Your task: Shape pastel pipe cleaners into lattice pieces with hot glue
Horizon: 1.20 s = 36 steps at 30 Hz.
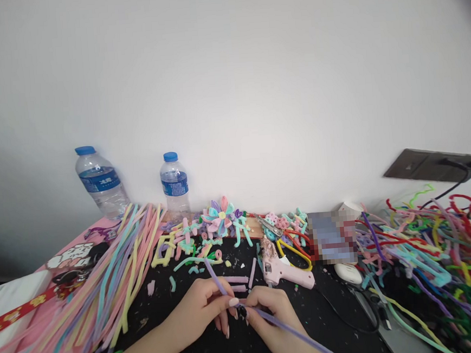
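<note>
My left hand (203,308) pinches a long light-purple pipe cleaner (293,330) near the middle of the black work surface. One end of it sticks up past my left fingers, and the long part runs down to the right across my right hand (274,312). My right thumb and fingers are closed on the same pipe cleaner, close to my left fingertips. A small black piece (242,311) sits between the two hands; its kind is unclear. Just beyond my hands lie short cut purple pieces (236,279). A pink glue gun (288,274) rests behind my right hand.
Long pastel pipe cleaners (131,272) spread at the left, and a colourful tangle (449,257) fills the right. Behind are a pipe-cleaner flower (222,215), yellow-handled scissors (294,256) and two water bottles (174,184). A white earbud case (348,272) and a black cable lie at the right.
</note>
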### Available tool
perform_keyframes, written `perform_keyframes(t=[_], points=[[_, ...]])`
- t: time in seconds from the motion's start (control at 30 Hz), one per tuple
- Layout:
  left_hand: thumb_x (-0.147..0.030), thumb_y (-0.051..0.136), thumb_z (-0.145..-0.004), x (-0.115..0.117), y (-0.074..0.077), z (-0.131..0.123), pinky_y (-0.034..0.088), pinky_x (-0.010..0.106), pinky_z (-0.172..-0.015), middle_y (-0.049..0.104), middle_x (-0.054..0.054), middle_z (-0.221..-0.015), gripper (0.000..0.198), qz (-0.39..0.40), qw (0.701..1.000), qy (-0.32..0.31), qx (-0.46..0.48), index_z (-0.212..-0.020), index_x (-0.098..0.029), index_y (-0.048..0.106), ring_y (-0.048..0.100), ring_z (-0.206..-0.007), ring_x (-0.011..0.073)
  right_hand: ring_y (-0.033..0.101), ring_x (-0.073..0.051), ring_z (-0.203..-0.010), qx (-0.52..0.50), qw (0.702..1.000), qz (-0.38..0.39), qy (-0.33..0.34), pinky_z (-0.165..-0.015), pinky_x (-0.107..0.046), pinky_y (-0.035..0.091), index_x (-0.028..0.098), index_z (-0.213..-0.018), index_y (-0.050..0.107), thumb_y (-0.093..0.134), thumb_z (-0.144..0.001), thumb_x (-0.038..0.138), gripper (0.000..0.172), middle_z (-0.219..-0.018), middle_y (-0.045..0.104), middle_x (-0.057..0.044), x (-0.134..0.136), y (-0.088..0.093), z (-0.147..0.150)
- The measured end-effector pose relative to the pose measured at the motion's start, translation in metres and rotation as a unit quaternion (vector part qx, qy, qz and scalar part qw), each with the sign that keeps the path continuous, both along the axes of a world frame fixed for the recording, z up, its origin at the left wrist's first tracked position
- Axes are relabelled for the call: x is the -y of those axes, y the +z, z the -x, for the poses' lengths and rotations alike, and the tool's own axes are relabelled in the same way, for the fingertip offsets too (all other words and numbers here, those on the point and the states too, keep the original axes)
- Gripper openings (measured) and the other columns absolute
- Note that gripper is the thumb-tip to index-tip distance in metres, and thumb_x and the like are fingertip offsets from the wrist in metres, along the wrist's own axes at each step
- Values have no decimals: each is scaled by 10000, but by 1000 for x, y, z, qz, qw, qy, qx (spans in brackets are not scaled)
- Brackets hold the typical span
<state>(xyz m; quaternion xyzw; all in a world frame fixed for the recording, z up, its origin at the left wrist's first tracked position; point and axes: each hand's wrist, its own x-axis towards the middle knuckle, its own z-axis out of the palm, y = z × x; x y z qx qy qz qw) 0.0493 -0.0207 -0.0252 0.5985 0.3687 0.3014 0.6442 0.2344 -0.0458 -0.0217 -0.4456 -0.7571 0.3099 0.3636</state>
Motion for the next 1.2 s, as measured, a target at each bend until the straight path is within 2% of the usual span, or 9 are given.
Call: perform_keyframes(t=[0.2, 0.33, 0.47, 0.57, 0.7, 0.83, 1.0, 1.1, 1.2], points=[[-357, 493, -875, 2, -5, -1, 430, 173, -439, 643, 1, -681, 249, 10, 1000, -11, 21, -764, -137, 525, 623, -463, 98, 481, -93, -541, -16, 1000, -1, 25, -533, -188, 335, 155, -637, 575, 519, -819, 180, 192, -594, 551, 15, 0, 0, 0], [-367, 514, -862, 3, -1, -2, 436, 178, -429, 618, -16, -617, 263, 10, 999, 23, 32, -739, -134, 533, 613, -436, 100, 473, -88, -542, -23, 999, -1, 37, -529, -185, 329, 158, -626, 560, 506, -812, 160, 194, -595, 533, 20, 0, 0, 0], [-361, 560, -831, 4, 5, -3, 449, 188, -434, 594, -29, -555, 270, 2, 997, 77, 32, -692, -130, 552, 596, -411, 101, 432, -85, -498, -34, 998, -7, 60, -481, -192, 302, 149, -593, 551, 504, -822, 229, 247, -558, 506, 12, -1, -2, 1], [-355, 574, -820, 4, 7, -4, 454, 192, -438, 599, -28, -559, 258, -10, 995, 93, 21, -690, -133, 557, 592, -413, 101, 402, -84, -480, -42, 997, -11, 59, -459, -196, 284, 145, -604, 559, 548, -796, 271, 230, -548, 482, 17, -2, -2, 2], [-346, 572, -822, 3, 3, -3, 442, 186, -432, 617, -18, -585, 250, -14, 998, 69, 1, -692, -133, 553, 587, -412, 97, 428, -92, -512, -42, 998, -18, 42, -497, -200, 310, 157, -649, 567, 543, -804, 229, 172, -578, 491, 21, 0, 1, 1], [-363, 528, -849, 2, -3, -2, 434, 191, -437, 645, 11, -617, 273, -21, 999, 48, -14, -721, -125, 568, 607, -433, 110, 484, -106, -568, -47, 997, -32, 52, -549, -201, 351, 170, -664, 564, 475, -857, 195, 214, -610, 533, 8, 3, 6, 1], [-380, 519, -851, 3, 2, -3, 446, 204, -450, 615, -8, -580, 293, -30, 998, 45, -17, -702, -134, 576, 597, -431, 115, 494, -108, -565, -28, 998, -20, 47, -547, -206, 354, 169, -636, 547, 479, -868, 224, 248, -606, 529, 7, 3, 6, 2], [-387, 431, -893, 3, 10, 1, 465, 233, -508, 600, -3, -545, 355, -91, 992, 67, -57, -680, -149, 586, 594, -462, 130, 473, -114, -558, -34, 999, -12, 19, -540, -220, 334, 170, -607, 511, 465, -878, 262, 290, -582, 494, 12, 2, 3, -1], [-361, 343, -925, -1, 17, 12, 466, 267, -597, 630, 19, -631, 366, -199, 957, 152, -147, -765, -170, 611, 587, -534, 149, 412, -120, -537, -80, 996, -13, -47, -520, -237, 306, 186, -559, 415, 392, -905, 309, 368, -552, 421, 20, -1, -1, -7]])
